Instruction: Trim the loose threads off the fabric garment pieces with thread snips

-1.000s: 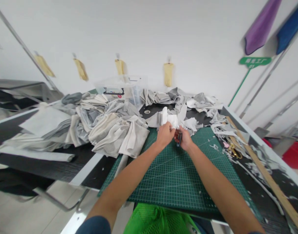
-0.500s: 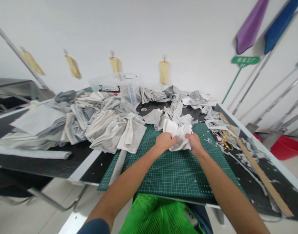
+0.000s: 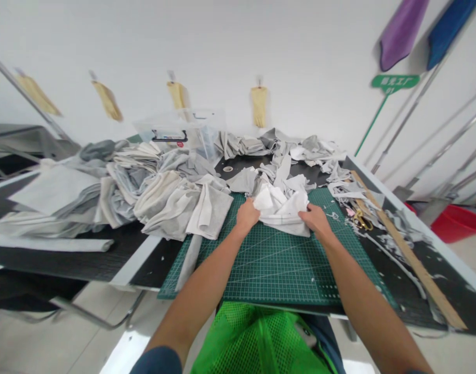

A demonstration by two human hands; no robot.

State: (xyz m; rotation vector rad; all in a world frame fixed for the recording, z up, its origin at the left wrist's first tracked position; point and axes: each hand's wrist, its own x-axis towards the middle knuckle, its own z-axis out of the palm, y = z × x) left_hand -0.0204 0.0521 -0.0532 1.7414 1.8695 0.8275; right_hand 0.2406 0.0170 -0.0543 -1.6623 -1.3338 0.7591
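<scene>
A crumpled white piece of cloth (image 3: 281,209) lies at the far end of the green cutting mat (image 3: 277,265). My left hand (image 3: 247,214) grips its left edge with fingers closed. My right hand (image 3: 316,218) grips its right edge, fingers curled over the fabric. The two hands hold the piece stretched between them, just above the mat.
A big heap of grey and white cloth pieces (image 3: 160,192) covers the table's left and back. A clear plastic box (image 3: 175,132) stands behind it. Yellow-handled scissors (image 3: 360,219), a long wooden ruler (image 3: 405,257) and scraps lie on the right. Green mesh fabric (image 3: 261,340) hangs below the table's near edge.
My hands, close together a second ago with a dark small tool in the right one, have moved apart and spread the white cloth over the mat. The tool is out of sight.
</scene>
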